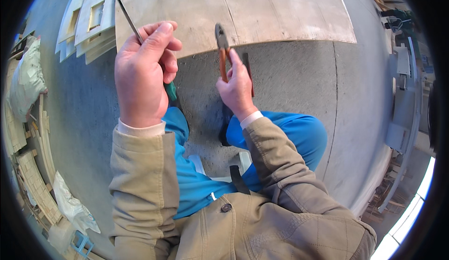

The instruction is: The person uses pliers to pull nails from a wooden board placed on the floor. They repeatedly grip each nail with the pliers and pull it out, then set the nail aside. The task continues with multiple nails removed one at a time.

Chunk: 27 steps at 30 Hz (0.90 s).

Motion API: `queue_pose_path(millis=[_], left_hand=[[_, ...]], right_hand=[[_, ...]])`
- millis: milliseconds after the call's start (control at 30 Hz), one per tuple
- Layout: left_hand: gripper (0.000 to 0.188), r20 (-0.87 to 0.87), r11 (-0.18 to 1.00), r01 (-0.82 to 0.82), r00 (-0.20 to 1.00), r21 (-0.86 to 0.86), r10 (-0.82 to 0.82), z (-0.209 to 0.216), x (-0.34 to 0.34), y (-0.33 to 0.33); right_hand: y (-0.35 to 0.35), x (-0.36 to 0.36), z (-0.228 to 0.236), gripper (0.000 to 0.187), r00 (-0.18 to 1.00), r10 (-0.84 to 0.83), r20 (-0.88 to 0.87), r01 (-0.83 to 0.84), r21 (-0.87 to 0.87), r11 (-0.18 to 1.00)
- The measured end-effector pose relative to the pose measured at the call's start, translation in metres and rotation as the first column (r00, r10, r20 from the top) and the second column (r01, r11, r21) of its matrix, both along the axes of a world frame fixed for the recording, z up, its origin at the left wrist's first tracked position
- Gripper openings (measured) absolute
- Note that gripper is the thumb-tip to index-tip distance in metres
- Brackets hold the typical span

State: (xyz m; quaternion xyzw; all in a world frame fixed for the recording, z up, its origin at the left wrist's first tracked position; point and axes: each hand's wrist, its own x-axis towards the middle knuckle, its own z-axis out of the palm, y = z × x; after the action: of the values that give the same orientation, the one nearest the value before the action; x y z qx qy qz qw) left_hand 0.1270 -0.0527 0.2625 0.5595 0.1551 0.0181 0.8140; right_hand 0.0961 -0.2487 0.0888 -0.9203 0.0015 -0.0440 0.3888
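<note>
My left hand (142, 75) is closed around a screwdriver. Its long thin metal shaft (125, 12) slants up and to the left, and a bit of green handle (170, 91) shows below my fingers. In my right hand (238, 89) is a pair of pliers (222, 40) with dark jaws pointing up and orange-brown handles. A dark and reddish strip (248, 71) shows just beside that hand; whether I hold it too, I cannot tell. Both hands are raised above the floor, short of the near edge of a large pale wooden panel (280, 14).
Pale sheets with rectangular cutouts (86, 28) are stacked at the far left. White sacks (30, 78) and wood pieces (37, 185) line the left side. My blue-trousered knees (299, 136) are bent over concrete floor (360, 96). Equipment (402, 101) stands along the right.
</note>
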Motion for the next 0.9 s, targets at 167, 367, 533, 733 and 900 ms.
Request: queue_pose_path(millis=[167,367,533,733,900], left_hand=[[0.019,0.007,1.0,-0.007,1.0,-0.005,0.007,0.001,0.004,0.0],[0.019,0.027,1.0,0.01,1.0,-0.01,-0.01,0.0,0.001,0.001],[0.019,0.022,1.0,0.001,1.0,0.005,-0.001,0.001,0.002,0.001],[0.018,0.014,1.0,-0.006,1.0,-0.005,0.006,0.002,0.001,0.002],[0.018,0.017,1.0,-0.002,1.0,-0.003,0.002,0.001,0.001,0.003]], right_hand=[[-0.011,0.008,0.007,0.092,0.979,0.001,0.203,-0.02,0.094,0.995],[-0.006,0.001,0.01,0.091,1.0,0.009,-0.009,-0.009,-0.01,1.0],[-0.01,0.002,0.004,0.094,0.964,0.006,0.268,-0.031,0.089,0.996],[-0.002,-0.001,-0.004,0.091,0.978,0.053,-0.201,-0.091,-0.183,0.979],[-0.01,0.009,0.006,0.092,0.971,0.031,0.239,-0.037,0.019,0.999]])
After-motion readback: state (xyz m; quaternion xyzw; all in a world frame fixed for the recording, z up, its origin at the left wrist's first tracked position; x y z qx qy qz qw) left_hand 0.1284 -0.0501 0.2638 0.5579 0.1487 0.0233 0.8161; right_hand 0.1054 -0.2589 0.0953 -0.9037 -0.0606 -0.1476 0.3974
